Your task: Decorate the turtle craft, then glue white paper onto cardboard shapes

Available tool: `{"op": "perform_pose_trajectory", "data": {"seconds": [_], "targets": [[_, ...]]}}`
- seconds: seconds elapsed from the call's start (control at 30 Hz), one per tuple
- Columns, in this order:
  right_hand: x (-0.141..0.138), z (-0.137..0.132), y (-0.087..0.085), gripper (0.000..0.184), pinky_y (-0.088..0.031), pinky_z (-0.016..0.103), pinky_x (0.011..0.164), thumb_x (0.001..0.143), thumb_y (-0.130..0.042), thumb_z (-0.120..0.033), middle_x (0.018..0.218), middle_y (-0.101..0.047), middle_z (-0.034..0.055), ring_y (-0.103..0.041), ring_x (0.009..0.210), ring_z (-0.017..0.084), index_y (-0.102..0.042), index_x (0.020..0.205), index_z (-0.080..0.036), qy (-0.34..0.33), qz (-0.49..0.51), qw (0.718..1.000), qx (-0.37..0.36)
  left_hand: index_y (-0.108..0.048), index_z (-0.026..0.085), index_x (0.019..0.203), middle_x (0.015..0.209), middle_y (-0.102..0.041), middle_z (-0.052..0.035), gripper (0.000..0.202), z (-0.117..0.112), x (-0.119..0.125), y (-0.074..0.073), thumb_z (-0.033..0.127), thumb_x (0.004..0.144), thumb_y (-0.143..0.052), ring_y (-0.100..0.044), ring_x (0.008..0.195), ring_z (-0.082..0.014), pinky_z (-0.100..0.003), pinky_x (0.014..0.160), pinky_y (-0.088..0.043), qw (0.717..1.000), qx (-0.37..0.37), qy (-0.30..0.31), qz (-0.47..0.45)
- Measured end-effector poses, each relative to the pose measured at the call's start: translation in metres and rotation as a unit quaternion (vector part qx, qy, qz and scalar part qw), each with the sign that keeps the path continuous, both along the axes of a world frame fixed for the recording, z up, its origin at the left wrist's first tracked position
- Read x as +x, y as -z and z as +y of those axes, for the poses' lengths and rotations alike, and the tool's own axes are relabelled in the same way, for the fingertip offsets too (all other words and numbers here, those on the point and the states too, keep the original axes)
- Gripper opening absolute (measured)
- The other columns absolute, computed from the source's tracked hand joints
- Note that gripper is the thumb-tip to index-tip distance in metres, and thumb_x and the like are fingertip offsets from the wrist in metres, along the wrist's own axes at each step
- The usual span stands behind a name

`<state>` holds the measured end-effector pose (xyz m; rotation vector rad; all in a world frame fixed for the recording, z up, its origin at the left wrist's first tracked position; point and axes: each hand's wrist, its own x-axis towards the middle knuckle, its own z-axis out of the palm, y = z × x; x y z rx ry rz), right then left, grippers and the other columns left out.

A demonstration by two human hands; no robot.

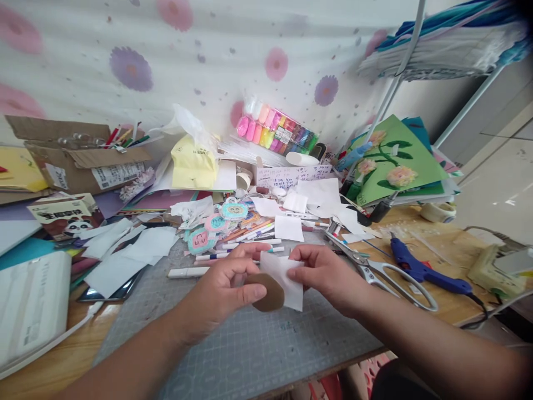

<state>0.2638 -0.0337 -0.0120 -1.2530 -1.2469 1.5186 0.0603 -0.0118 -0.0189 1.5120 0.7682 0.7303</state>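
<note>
My left hand (237,280) pinches a flat brown rounded piece, perhaps cardboard (270,293), between thumb and fingers. A small white paper sheet (295,282) stands just behind it, and my right hand (322,275) grips that sheet by its right edge. The brown piece overlaps the lower left of the paper; whether they touch I cannot tell. Both are held above the grey cutting mat (216,344). Beyond my hands lie several markers (233,245), a small white paper square (288,228) and scalloped pastel paper tags (201,240).
Large scissors (375,269) and a blue glue gun (428,272) lie to the right. On the left are loose white papers (120,266) over a dark phone or tablet (112,291), a panda box (64,216) and a cardboard box (83,161). Colourful clay packs (278,130) stand at the back.
</note>
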Motion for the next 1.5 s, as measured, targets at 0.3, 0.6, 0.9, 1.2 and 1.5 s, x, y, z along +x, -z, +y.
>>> {"op": "perform_pose_trajectory", "data": {"seconds": [0.3,0.6,0.9,1.2,1.5], "targets": [[-0.007,-0.003,0.000,0.012,-0.029,0.018,0.039,0.067,-0.066,-0.025,0.049,-0.050,-0.0073,-0.042,0.042,0.006,-0.056,0.068,-0.019,-0.073,-0.075,0.994,0.022,-0.067,0.019,0.064,0.087,-0.052,-0.0024,0.009,-0.002,0.005,0.001,0.027,0.068,-0.068,-0.052,0.081,-0.0180,-0.027,0.069,-0.042,0.995,0.017,0.019,0.095],[-0.010,-0.006,-0.002,0.031,-0.039,0.021,0.049,0.070,-0.068,-0.046,0.064,-0.055,-0.0030,-0.049,0.054,0.009,-0.058,0.077,-0.017,-0.047,0.027,0.998,0.019,-0.060,0.031,0.111,0.104,-0.057,-0.0021,0.047,-0.002,0.002,0.004,0.030,0.066,-0.073,-0.057,0.090,-0.0213,-0.028,0.072,-0.045,0.999,-0.023,-0.034,0.017],[-0.014,-0.006,0.006,0.031,-0.044,0.021,0.054,0.060,-0.077,-0.028,0.070,-0.064,-0.0030,-0.057,0.061,0.010,-0.056,0.081,-0.020,0.013,0.073,0.997,0.022,-0.051,0.024,0.113,0.100,-0.061,-0.0039,0.053,-0.005,0.005,0.003,0.028,0.065,-0.074,-0.060,0.085,-0.0200,-0.029,0.069,-0.047,0.987,-0.136,-0.067,-0.057],[-0.013,-0.007,0.005,0.022,-0.047,0.025,0.065,0.064,-0.073,-0.026,0.073,-0.065,-0.0031,-0.059,0.068,0.012,-0.058,0.078,-0.021,0.041,0.057,0.996,0.054,-0.064,0.015,0.080,0.075,-0.063,-0.0010,0.019,-0.006,0.005,0.007,0.033,0.074,-0.066,-0.055,0.067,-0.0136,-0.024,0.058,-0.042,0.991,-0.088,-0.101,-0.020],[-0.014,-0.007,0.006,0.025,-0.047,0.026,0.063,0.061,-0.075,-0.028,0.072,-0.064,-0.0028,-0.059,0.066,0.012,-0.057,0.078,-0.021,0.055,0.058,0.995,0.064,-0.065,0.016,0.100,0.095,-0.069,-0.0064,0.027,-0.010,0.010,0.002,0.027,0.075,-0.065,-0.061,0.087,-0.0209,-0.032,0.075,-0.047,0.976,-0.168,-0.074,-0.113]]}}
